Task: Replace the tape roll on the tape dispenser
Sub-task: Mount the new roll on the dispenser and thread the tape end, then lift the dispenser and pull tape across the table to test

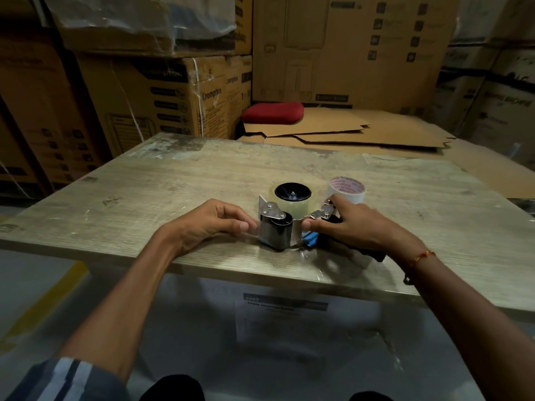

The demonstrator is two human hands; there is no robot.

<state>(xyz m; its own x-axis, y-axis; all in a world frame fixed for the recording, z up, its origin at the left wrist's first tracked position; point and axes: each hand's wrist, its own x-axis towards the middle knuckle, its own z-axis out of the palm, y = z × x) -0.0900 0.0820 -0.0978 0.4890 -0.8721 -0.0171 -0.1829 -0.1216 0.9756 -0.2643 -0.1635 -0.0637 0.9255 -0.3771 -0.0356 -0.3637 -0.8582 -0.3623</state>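
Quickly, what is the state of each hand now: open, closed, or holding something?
Left hand: pinches clear tape beside the tape dispenser.
Right hand: grips the tape dispenser, thumb on its metal frame.

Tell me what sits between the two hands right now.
In the head view, the tape dispenser's metal front end with its black roller sits between left hand and right hand.

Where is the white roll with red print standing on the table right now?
In the head view, the white roll stands on the table right of centre, just behind the right hand and right of the tape dispenser.
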